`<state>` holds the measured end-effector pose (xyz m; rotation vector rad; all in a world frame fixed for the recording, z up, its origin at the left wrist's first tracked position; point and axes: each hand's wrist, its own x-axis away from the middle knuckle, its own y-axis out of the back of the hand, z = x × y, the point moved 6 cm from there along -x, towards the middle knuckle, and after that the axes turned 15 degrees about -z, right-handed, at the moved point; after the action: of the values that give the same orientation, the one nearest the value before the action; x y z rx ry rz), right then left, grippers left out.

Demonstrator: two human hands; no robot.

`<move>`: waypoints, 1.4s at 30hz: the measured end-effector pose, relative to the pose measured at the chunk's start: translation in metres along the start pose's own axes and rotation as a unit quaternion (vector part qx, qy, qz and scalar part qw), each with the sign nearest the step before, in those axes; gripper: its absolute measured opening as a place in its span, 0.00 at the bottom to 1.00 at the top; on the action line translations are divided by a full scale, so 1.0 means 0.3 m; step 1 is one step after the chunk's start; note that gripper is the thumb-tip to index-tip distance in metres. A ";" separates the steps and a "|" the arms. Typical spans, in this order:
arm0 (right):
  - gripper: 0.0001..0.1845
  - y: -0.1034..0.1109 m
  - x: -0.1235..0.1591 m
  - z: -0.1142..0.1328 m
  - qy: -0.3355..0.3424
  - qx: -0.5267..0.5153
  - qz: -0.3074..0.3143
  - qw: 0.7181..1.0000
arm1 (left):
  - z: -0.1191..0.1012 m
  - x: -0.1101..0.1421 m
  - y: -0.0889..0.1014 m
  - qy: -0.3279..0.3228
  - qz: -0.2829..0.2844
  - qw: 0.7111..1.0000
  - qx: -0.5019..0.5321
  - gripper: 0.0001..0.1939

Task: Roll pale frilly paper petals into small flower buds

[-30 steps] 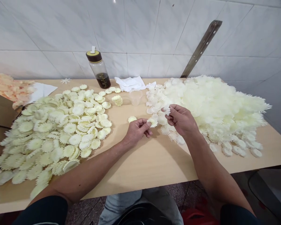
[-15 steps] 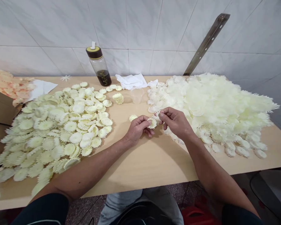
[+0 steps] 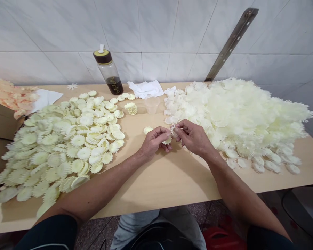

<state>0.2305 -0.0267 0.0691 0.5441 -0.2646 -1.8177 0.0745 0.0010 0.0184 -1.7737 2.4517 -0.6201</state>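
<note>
Between thumb and fingers, my left hand pinches a pale yellow flower-shaped disc with a scalloped edge, partly covered by the fingers. My right hand is closed on a thin whitish petal piece, brought against that disc; its full shape is hidden. The fingertips of both hands nearly meet above the table. Just behind my left hand lies another yellow disc. Further left spreads a big heap of similar yellow discs. On the right rises a mound of translucent, fringed whitish petal pieces.
A short stack of yellow discs stands near a clear plastic cup. Behind are a bottle of dark liquid, crumpled tissue and a metal strip against the wall. Orange-tinted petals and a box sit far left.
My right hand has moved slightly left, bringing the whitish piece onto the disc in my left hand. That disc has tilted and shows less of its face. The view has shifted a little.
</note>
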 end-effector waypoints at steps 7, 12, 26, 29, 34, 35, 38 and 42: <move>0.14 -0.022 0.002 -0.021 -0.043 -0.063 0.045 0.996 | -0.002 0.004 -0.003 -0.053 -0.013 0.997 -0.054 0.21; 0.26 0.004 -0.011 -0.025 -0.112 -0.164 0.068 0.978 | 0.007 0.001 0.004 -0.044 -0.035 0.997 -0.044 0.21; 0.22 -0.015 -0.021 -0.067 -0.083 -0.038 0.044 0.995 | 0.013 0.008 0.008 -0.064 -0.068 0.987 -0.130 0.22; 0.22 -0.017 -0.020 -0.064 -0.083 -0.021 0.053 0.995 | 0.020 0.008 0.012 -0.069 -0.074 0.984 -0.146 0.20; 0.21 -0.018 -0.029 -0.075 -0.095 -0.019 0.059 0.994 | 0.033 0.002 0.020 -0.075 -0.086 0.982 -0.152 0.17; 0.20 -0.018 -0.029 -0.075 -0.095 -0.014 0.065 0.993 | 0.034 0.001 0.022 -0.076 -0.088 0.982 -0.151 0.16; 0.18 -0.018 -0.029 -0.069 -0.083 -0.001 0.080 0.993 | 0.027 0.001 0.026 -0.086 -0.093 0.980 -0.152 0.16; 0.21 -0.007 -0.043 -0.056 -0.071 -0.017 0.059 0.996 | 0.009 0.000 0.025 -0.091 -0.096 0.981 -0.142 0.18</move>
<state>0.2399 -0.0123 0.0567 0.3695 -0.3547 -1.7455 0.0686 0.0022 0.0134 -2.0822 2.3572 -0.1099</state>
